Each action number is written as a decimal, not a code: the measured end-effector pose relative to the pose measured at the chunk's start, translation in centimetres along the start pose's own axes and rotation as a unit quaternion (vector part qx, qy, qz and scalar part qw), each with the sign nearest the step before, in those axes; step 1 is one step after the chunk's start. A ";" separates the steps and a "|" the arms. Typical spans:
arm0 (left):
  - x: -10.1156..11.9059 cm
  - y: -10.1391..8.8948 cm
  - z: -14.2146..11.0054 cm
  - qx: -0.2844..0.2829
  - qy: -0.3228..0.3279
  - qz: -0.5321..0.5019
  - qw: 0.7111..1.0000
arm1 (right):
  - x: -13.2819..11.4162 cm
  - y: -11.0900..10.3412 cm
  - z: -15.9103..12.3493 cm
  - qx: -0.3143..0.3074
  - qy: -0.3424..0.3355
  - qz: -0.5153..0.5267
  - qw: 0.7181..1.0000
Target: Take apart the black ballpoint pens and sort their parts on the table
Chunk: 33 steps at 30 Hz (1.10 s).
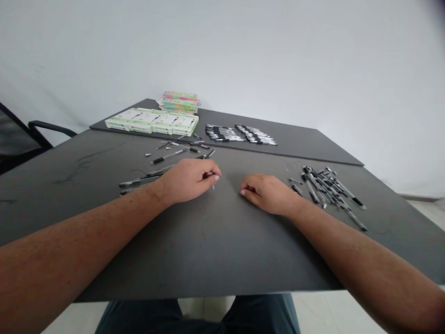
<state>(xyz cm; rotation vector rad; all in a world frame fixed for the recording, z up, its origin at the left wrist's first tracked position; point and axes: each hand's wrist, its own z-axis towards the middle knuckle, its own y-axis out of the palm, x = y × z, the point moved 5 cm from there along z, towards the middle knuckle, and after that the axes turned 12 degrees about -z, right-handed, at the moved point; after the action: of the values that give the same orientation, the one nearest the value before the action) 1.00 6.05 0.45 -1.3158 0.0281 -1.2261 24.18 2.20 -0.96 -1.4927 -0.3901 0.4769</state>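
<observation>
My left hand point(191, 180) is closed in a pinch above the grey table point(208, 260). A thin pale piece point(213, 187) pokes out below its thumb; the rest is hidden by the fingers. Loose clear pens with black grips point(169, 156) lie behind and left of this hand, some partly covered by it. My right hand point(266, 192) rests with curled fingers on the tabletop, apart from the left. Whatever it may hold is out of sight. Close to its right is a loose pile of pens and pen parts point(327, 185).
On a raised dark board point(292, 139) at the back, pens lie in two neat rows point(224, 133) point(256, 134). Flat white-and-green boxes point(153, 121) stand left of them, before a stack of colourful boxes point(180, 102). A black chair point(21, 134) is at the left edge, and a white wall rises behind.
</observation>
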 end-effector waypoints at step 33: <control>-6.3 -7.1 0.2 0.132 -0.161 0.118 0.971 | -0.3 0.6 -1.5 -0.021 -0.068 0.089 0.994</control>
<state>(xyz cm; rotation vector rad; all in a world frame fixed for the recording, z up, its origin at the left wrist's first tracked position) -6.19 12.12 1.93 -1.2222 -0.1984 -0.7756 24.68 0.76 -1.65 -1.5468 -0.3769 0.7174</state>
